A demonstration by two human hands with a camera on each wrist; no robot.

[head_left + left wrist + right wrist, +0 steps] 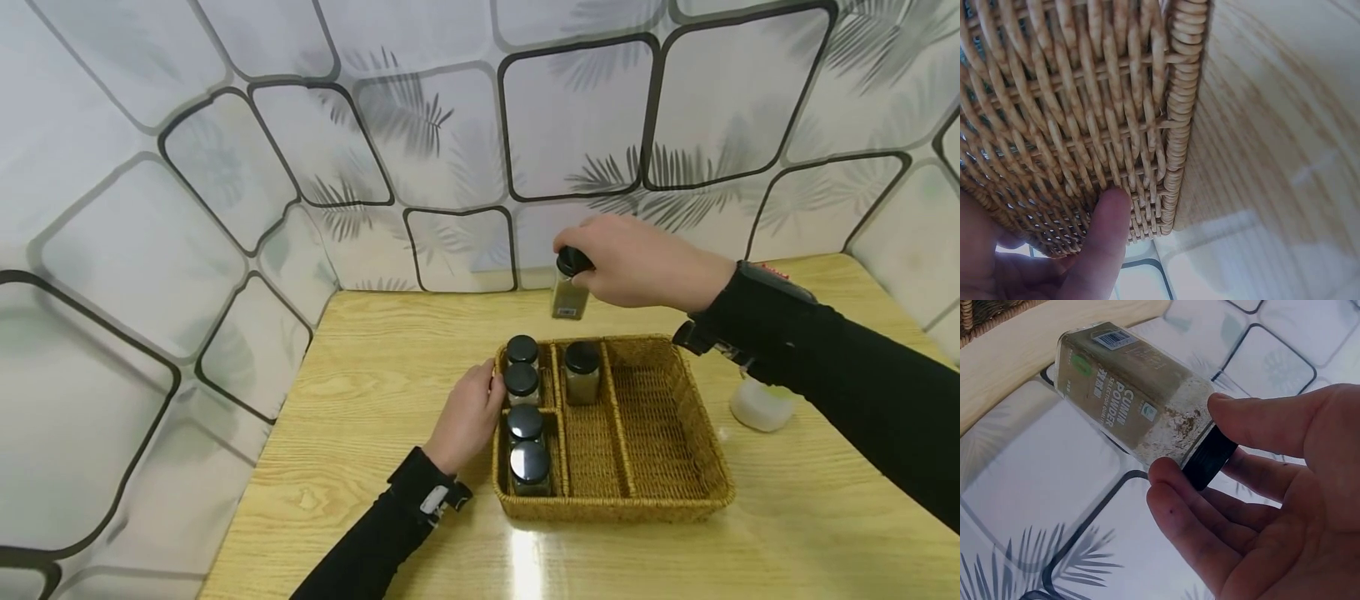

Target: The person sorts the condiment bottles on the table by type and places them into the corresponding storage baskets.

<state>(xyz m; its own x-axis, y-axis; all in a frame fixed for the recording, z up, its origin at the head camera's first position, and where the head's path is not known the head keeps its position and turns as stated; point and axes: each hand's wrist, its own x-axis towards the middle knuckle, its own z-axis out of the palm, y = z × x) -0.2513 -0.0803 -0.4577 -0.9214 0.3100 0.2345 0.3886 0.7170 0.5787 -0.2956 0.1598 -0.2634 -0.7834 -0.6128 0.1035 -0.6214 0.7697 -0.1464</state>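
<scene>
My right hand [626, 260] holds a cumin powder jar [1125, 394] by its black lid [1210, 459], with thumb and fingertips around it. In the head view, the jar hangs upright beyond the basket's back edge. My left hand [468, 417] grips the left side of the wicker basket [607, 508], its thumb at the rim and one finger [1107, 231] against the woven outer wall. Two black-lidded jars [522, 379] fill the back left compartment, and two more jars [529, 462] stand in the front left one. Another jar [582, 375] is at the back of the middle compartment.
The basket's right compartment [656, 417] shows bare weave. A white rounded object [761, 406] lies right of the basket, beneath the right forearm. Something red [772, 269] peeks out behind the right sleeve. Patterned curtain-like sheeting [577, 117] borders the wooden table [352, 367] behind and at the left.
</scene>
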